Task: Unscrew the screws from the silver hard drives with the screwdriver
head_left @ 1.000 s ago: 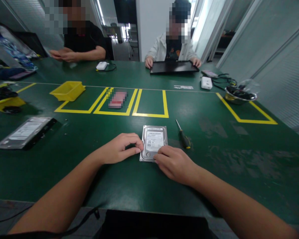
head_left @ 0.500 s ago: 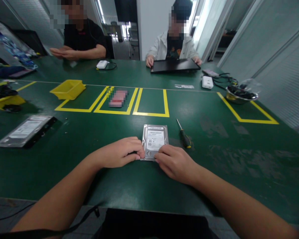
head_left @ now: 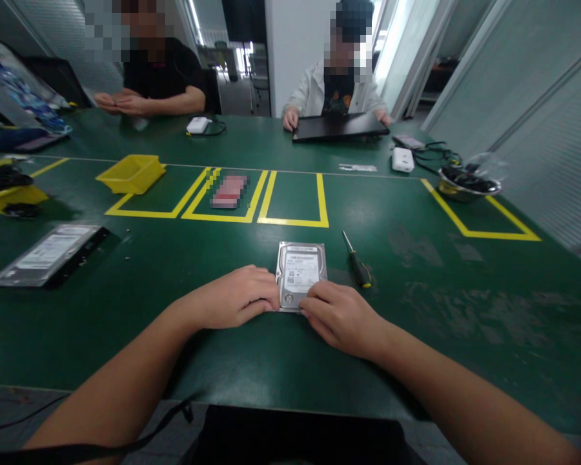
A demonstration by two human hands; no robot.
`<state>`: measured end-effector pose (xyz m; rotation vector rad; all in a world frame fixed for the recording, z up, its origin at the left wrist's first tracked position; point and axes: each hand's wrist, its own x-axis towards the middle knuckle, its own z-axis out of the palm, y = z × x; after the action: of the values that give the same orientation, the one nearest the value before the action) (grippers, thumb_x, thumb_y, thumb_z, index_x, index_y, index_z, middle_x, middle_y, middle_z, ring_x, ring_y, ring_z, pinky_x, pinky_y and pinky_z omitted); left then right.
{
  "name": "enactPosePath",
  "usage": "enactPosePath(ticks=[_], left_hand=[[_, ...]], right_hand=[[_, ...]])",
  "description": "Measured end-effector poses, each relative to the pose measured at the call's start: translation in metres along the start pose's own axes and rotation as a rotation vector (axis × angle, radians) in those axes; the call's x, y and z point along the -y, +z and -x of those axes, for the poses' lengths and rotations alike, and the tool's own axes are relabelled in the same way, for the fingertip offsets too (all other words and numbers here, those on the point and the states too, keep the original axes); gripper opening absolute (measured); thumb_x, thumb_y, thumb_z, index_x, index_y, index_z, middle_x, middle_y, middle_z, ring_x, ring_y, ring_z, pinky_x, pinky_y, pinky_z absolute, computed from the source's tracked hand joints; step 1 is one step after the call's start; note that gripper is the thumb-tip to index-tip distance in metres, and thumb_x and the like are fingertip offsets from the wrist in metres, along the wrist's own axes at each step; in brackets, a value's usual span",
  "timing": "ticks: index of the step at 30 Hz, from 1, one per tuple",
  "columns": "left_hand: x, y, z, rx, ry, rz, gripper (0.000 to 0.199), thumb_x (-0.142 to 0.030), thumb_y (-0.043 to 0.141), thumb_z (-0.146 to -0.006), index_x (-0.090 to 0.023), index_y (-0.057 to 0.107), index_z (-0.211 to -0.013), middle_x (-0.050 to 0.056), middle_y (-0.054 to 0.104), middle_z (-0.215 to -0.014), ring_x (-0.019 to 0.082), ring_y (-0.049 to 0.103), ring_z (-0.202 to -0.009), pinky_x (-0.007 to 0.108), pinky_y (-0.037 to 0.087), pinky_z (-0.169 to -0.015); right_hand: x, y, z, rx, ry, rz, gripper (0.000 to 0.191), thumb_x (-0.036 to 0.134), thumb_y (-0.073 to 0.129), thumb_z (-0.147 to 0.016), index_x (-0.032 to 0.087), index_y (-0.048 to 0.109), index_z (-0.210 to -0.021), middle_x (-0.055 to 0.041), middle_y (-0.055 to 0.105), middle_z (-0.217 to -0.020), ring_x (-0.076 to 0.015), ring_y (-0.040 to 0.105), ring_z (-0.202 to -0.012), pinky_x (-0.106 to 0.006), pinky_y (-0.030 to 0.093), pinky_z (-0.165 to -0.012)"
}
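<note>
A silver hard drive [head_left: 300,268] with a white printed label lies flat on the green table [head_left: 252,374] in front of me. My left hand [head_left: 239,297] is closed at the drive's lower left edge, fingers bent against its side. Over the lower right corner, my right hand [head_left: 339,316] grips the drive with fingers pressed together. To the right of the drive rests a screwdriver [head_left: 358,265] with a black and yellow handle, its tip pointing away from me; neither hand touches it.
Yellow tape outlines hold a yellow bin [head_left: 133,174] and a red, blurred item [head_left: 230,192]. At left lies a flat silver panel [head_left: 53,252]. A metal bowl [head_left: 469,184] stands far right. Across the table, one person holds a black panel [head_left: 341,127]; another person [head_left: 164,84] sits left.
My hands and the hard drive stay almost in place. The fingers of my left hand have shifted very slightly at the drive's edge.
</note>
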<state>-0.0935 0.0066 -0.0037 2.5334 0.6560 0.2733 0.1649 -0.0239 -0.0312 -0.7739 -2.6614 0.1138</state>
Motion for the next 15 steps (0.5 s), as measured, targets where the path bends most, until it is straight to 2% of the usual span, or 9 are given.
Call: enactPosePath(ticks=[15], left_hand=[[0.0025,0.0001,-0.0008,0.036,-0.009,0.070,0.015,-0.017,0.052,-0.096,-0.022,0.066,-0.091,-0.001,0.069,-0.098,0.016,0.059,-0.097,0.031,0.038,-0.090]], right_hand=[[0.0014,-0.0028,-0.0008,0.006,-0.015,0.039,0.023,0.019,0.045,-0.096,0.015,0.067,-0.092,-0.0063,0.060,-0.083,-0.0161,0.051,-0.073,-0.029,0.041,-0.065]])
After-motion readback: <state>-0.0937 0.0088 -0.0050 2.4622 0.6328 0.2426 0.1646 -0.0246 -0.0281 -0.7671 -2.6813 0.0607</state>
